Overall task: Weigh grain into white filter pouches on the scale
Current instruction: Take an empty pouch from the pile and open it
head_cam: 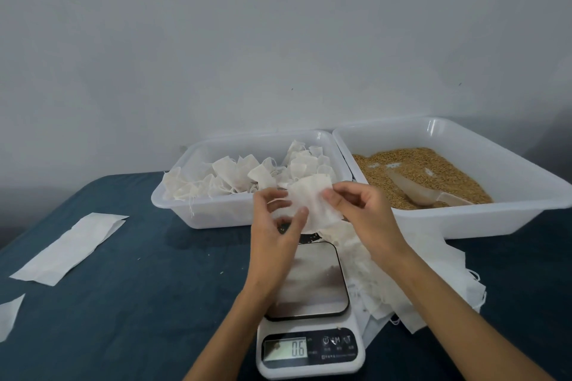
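1. Right now both hands are up over the far end of the scale (pixel 306 303), working one white filter pouch (pixel 312 204) between them.
2. Her or his left hand (pixel 275 226) pinches the pouch's left edge, thumb and curled fingers closed on the fabric.
3. At about 3 o'clock from it, the right hand (pixel 360 210) grips the pouch's right side, fingertips bent round the cloth.
4. That pouch hangs in the air, clear of the steel platform, in front of the near wall of the left tray (pixel 173 195).
5. Inside the left tray sits a heap of filled pouches (pixel 247 176) (bunched and crumpled, threads trailing over the rim).
6. Toward 1 o'clock from the scale stands the right tray (pixel 526 195), holding grain (pixel 418 164) with a pale scoop (pixel 424 192) lying in it, bowl toward the left.
7. A loose pile of flat empty pouches (pixel 433 281) lies at 3 o'clock, touching the scale's right side, partly under the right forearm.
8. The scale's display (pixel 286 348) reads what looks like 0.6.
9. Out at 9 o'clock on the dark blue tabletop (pixel 139 272) lies a long white strip (pixel 71 246), and a smaller white scrap (pixel 9 315) sits at the left edge.
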Demonstrator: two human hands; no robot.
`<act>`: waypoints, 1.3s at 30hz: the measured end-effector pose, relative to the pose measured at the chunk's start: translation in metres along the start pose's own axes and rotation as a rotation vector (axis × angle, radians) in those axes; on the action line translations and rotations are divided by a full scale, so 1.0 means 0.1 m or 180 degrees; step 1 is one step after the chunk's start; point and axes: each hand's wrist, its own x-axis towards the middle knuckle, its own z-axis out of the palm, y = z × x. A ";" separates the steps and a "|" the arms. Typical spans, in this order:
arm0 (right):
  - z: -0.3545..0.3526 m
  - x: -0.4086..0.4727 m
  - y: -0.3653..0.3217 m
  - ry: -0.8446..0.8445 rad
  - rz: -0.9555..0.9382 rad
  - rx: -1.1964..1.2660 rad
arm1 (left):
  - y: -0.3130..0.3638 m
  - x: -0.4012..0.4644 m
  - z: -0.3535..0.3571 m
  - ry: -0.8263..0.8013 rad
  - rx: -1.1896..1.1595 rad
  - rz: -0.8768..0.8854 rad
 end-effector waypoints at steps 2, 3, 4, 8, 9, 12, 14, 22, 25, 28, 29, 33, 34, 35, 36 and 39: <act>-0.01 0.00 -0.01 0.0014 0.0208 0.0213 | 0.01 0.04 -0.03 -0.0113 -0.0551 -0.0405; -0.01 0.00 -0.01 -0.0008 0.0207 0.0217 | 0.01 0.04 -0.04 -0.0200 -0.0739 -0.0569; -0.01 0.00 -0.02 -0.0010 0.0130 0.0118 | 0.01 0.04 -0.04 -0.0243 -0.0804 -0.0631; 0.01 -0.02 0.00 0.0313 -0.0333 -0.0710 | -0.03 0.00 -0.04 -0.0011 -0.0467 -0.0198; 0.01 -0.02 0.01 0.0377 -0.0401 -0.0846 | -0.02 0.00 -0.04 -0.0004 -0.0411 -0.0127; 0.01 -0.03 0.01 0.0345 -0.0479 -0.0896 | -0.01 -0.01 -0.03 0.0060 -0.0340 -0.0063; 0.01 -0.04 0.01 0.0340 -0.0400 -0.0811 | -0.01 0.00 -0.04 0.0157 -0.0330 -0.0040; 0.00 -0.04 0.01 0.0338 -0.0239 -0.0706 | -0.11 0.04 -0.05 0.0168 -0.0210 -0.0018; 0.00 -0.03 0.03 0.0309 -0.0227 -0.0636 | -0.12 0.05 -0.05 0.0218 -0.0179 -0.0011; -0.01 -0.03 0.03 0.0355 -0.0193 -0.0638 | -0.11 0.04 -0.04 0.0167 -0.0066 0.0015; -0.02 -0.03 0.03 0.0367 -0.0169 -0.0603 | -0.10 0.02 -0.04 0.0159 0.0007 0.0053; -0.03 -0.03 0.00 0.0136 -0.0185 -0.0488 | -0.07 0.00 -0.02 0.0239 0.0008 0.0057; -0.03 -0.03 -0.02 -0.0007 -0.0210 -0.0518 | -0.07 0.01 -0.03 0.0269 -0.0078 -0.0007; -0.03 -0.03 -0.03 -0.0162 -0.0225 -0.0561 | -0.06 0.02 -0.03 0.0295 -0.0162 -0.0063; -0.03 -0.03 -0.03 -0.0296 -0.0240 -0.0613 | -0.05 0.03 -0.03 0.0316 -0.0226 -0.0100; -0.04 -0.03 -0.02 -0.0323 -0.0336 -0.0750 | -0.02 0.04 -0.04 0.0349 -0.0319 -0.0154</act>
